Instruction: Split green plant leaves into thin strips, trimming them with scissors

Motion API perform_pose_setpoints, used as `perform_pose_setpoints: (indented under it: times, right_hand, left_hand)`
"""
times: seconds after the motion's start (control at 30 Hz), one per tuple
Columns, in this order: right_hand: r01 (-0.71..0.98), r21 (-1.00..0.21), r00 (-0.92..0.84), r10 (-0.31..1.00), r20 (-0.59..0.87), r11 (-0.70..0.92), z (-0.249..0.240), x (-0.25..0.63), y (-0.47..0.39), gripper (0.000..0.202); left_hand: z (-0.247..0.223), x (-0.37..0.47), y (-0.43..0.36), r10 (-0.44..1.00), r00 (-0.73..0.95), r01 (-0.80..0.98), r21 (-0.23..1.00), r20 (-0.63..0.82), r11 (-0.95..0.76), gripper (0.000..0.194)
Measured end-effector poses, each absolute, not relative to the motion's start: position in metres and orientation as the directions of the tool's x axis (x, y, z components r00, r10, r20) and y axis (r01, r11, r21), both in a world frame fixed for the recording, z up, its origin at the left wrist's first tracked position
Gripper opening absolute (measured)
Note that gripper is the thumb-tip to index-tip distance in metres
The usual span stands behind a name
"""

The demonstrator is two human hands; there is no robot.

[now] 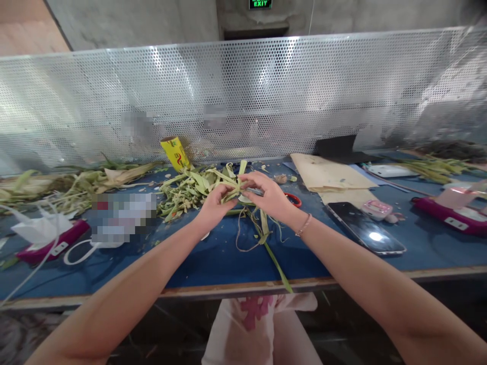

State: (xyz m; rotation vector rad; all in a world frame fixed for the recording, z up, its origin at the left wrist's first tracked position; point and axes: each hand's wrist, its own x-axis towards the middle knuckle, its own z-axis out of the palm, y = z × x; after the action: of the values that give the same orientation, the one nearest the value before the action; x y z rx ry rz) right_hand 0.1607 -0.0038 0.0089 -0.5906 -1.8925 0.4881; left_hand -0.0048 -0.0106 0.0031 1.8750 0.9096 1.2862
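Note:
My left hand [217, 207] and my right hand [269, 196] meet over the middle of the table. Both pinch a small bundle of pale green leaf strips [242, 169] between thumbs and fingers; how the strips cross inside the grip is partly hidden. Below the hands lie loose leaf strips and thin fibres, and one long green strip [279, 269] reaches over the table's front edge. Just left of my left hand is a heap of cut green leaves and stems [182, 195]. Red-handled scissors [294, 200], partly covered, lie behind my right wrist.
A perforated metal screen [243, 101] borders the back of the blue table. A yellow tube [175, 153] stands tilted behind the heap. Right are brown paper [331, 175], a phone [365, 228], a pink case [376, 209] and a purple power strip [452, 215]; another power strip [78, 232] lies left.

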Motion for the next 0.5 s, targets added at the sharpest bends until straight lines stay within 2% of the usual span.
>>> perform_pose_setpoints:
  times: [0.13,0.2,0.3,0.5]
  right_hand:
    - [0.282,-0.418,-0.369,0.499,0.784,0.864,0.0105,0.1607,-0.0075,0.036]
    - [0.296,-0.401,-0.380,0.491,0.783,0.867,0.0099,0.1600,-0.0091,0.038]
    - [0.277,-0.462,-0.366,0.537,0.760,0.843,0.0082,0.1584,-0.0100,0.038]
    - [0.194,-0.602,-0.369,0.627,0.687,0.774,0.0045,0.1557,-0.0064,0.045]
  left_hand:
    - [0.0018,-0.0031,-0.0138,0.846,0.231,0.073,0.858,0.481,-0.508,0.021]
    - [0.0010,-0.0023,-0.0129,0.861,0.148,0.083,0.861,0.487,-0.501,0.021]
    - [0.0000,-0.0020,-0.0092,0.874,0.050,0.093,0.869,0.484,-0.486,0.023]
    - [-0.0008,-0.0027,-0.0052,0.870,0.037,0.060,0.868,0.492,-0.493,0.025]
